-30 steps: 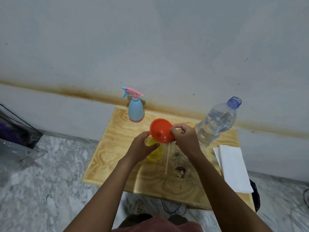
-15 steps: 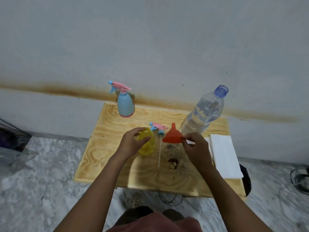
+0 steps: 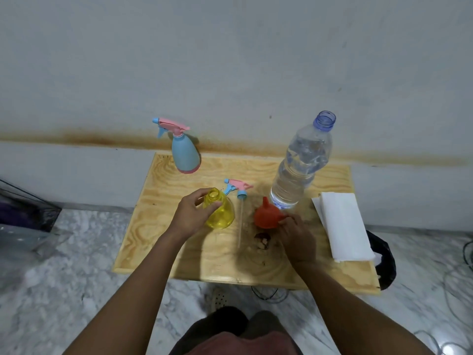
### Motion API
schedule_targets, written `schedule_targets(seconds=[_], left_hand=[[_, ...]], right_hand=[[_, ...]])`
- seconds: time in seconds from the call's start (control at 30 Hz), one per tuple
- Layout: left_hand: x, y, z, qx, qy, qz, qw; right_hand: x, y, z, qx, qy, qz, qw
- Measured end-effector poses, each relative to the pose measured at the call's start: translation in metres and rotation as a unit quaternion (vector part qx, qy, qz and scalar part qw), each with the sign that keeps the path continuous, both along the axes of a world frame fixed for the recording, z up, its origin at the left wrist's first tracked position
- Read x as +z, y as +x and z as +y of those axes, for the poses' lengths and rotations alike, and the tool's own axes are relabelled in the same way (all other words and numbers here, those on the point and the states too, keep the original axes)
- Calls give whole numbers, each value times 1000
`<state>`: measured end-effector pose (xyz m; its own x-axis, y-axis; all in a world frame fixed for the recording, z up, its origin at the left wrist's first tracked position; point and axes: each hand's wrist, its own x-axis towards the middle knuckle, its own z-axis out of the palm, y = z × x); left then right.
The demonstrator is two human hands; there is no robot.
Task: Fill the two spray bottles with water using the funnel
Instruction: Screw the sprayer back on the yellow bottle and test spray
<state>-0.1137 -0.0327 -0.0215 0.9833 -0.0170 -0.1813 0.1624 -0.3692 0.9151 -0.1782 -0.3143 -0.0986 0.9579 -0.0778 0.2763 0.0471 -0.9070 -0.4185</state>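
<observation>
A yellow spray bottle (image 3: 222, 213) with no head stands open-mouthed on the wooden table (image 3: 179, 249). My left hand (image 3: 192, 213) grips its neck. Its pink and blue spray head (image 3: 237, 188) with a long dip tube lies beside it on the table. An orange funnel (image 3: 267, 217) sits mouth down on the table, spout up, and my right hand (image 3: 297, 237) pinches its rim. The blue spray bottle (image 3: 184, 155) stands at the back left with its head on. A large clear water bottle (image 3: 300, 165), uncapped and holding water, stands just behind the funnel.
Folded white paper towels (image 3: 344, 224) lie on the right of the table. A dark stain (image 3: 262, 240) marks the wood near my right hand. A black bag (image 3: 384, 260) hangs past the right edge. Marble floor with cables surrounds the table; a dark case (image 3: 23, 211) is at left.
My right hand lifted the funnel off the yellow bottle, carried it right and set it mouth down on the table. My left hand stayed on the yellow bottle.
</observation>
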Motion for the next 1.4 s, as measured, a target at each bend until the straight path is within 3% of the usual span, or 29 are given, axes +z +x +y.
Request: schedule_targets(seconds=[0.13,0.37,0.5,0.6,0.67,0.83,1.1,1.3,1.4], left_hand=[[2,-2,-2,7,-15,3,1000],[6,-5,-3,13,-20,7,1000],[10,-10,-7,28,-19,-1,999],[9,-16,-12,30,-7,-11,999],[3,-18,-13,25,-1,-1,1000],[-13,-16,-14,15,6,21,1000],[-20,-10,-11,27,-3,-1,1000],[-23,-10,1,37,-9,-2,999],[-16,-7,9,60,-1,-5,998]], right_hand=[[-5,0,0,-34,13,70,997],[7,0,9,-81,108,112,984],[26,1,31,-120,150,42,981],[44,7,54,-49,156,-13,986],[57,23,68,-6,160,30,987],[70,81,92,30,179,245,952],[32,134,104,-34,159,354,921],[38,139,108,-63,187,312,930],[62,140,111,-66,292,240,923]])
